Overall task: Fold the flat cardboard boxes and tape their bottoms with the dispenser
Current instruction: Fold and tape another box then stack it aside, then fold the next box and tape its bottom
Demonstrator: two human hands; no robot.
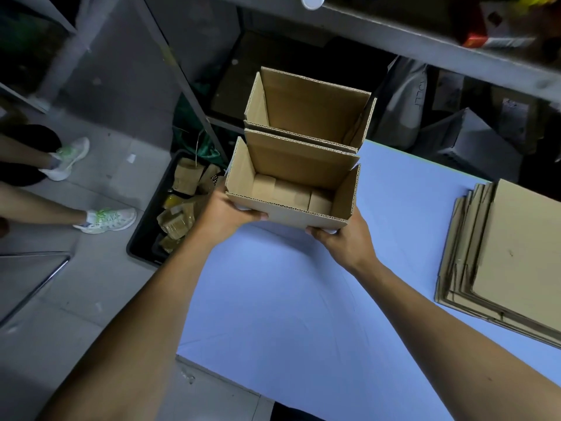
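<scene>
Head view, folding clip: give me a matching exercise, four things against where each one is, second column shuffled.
1. near box
2. far box
3. flat cardboard stack
4. black bin

A. on the floor, left of the table
B. gripped by both hands
C. at the table's far edge, behind another box
D. lying at the table's right side

Pairs: 1-B, 2-C, 3-D, 4-A

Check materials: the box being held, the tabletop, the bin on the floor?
Held box: corrugated cardboard, matte brown; the fluting shows along its cut top edges. Tabletop: a smooth pale blue sheet with faint scratches, likely plastic or laminate, hard to confirm. Floor bin: looks like black moulded plastic with a slight sheen, though the lighting is dim.
</scene>
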